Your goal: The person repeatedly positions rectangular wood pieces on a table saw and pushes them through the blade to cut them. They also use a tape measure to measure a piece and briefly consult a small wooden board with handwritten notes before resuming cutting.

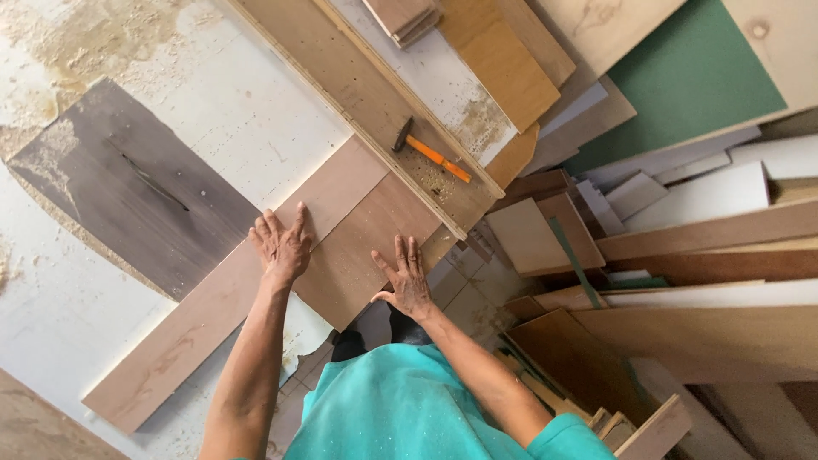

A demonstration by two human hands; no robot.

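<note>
My left hand (281,244) lies flat, fingers spread, on a long light brown board (183,336) that runs from lower left to the middle. My right hand (404,277) presses flat on a wider brown plywood panel (358,247) lying beside that strip on the white table saw top (247,111). Both panels butt against a long wooden fence rail (375,119). The saw blade slot (153,181) sits in a dark grey insert plate (102,179) to the left of my hands. Neither hand grips anything.
An orange-handled hammer (433,150) rests on the fence board above my right hand. Sawdust covers the tabletop at upper left. Stacks of offcut boards, white panels and a green sheet (690,77) crowd the right side and floor.
</note>
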